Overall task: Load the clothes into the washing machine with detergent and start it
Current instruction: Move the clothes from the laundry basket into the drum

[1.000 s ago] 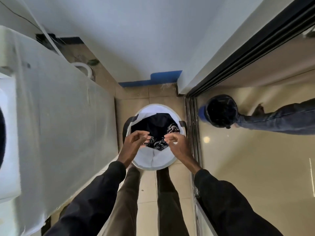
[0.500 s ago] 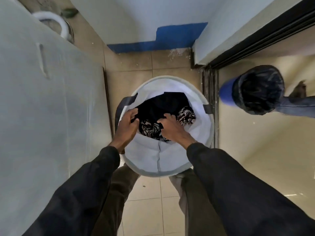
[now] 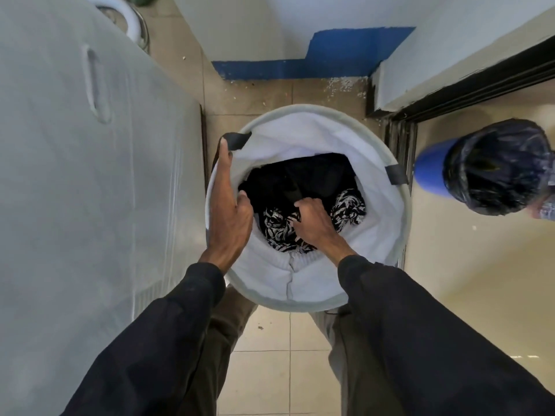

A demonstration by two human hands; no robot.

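Note:
A round white laundry basket [image 3: 324, 132] stands on the tiled floor between my feet. Inside it lie a dark garment [image 3: 303, 175] and a black-and-white patterned cloth [image 3: 348, 207]. My left hand [image 3: 229, 211] lies along the basket's left rim, fingers stretched toward the black handle [image 3: 235, 139] and thumb over the rim's inside. My right hand [image 3: 313, 225] reaches into the basket, fingers curled into the clothes. The washing machine's white side [image 3: 90, 190] fills the left of the view; its door and controls are out of sight.
A blue bin lined with a black bag [image 3: 492, 166] stands to the right beyond a dark sliding-door track [image 3: 399, 139]. A white wall with a blue painted base [image 3: 300, 66] closes the far end. A white hose [image 3: 132, 16] curves at the top left.
My head has dropped closer over the basket. My left hand moved from inside the basket out onto its left rim. My right hand went deeper into the clothes.

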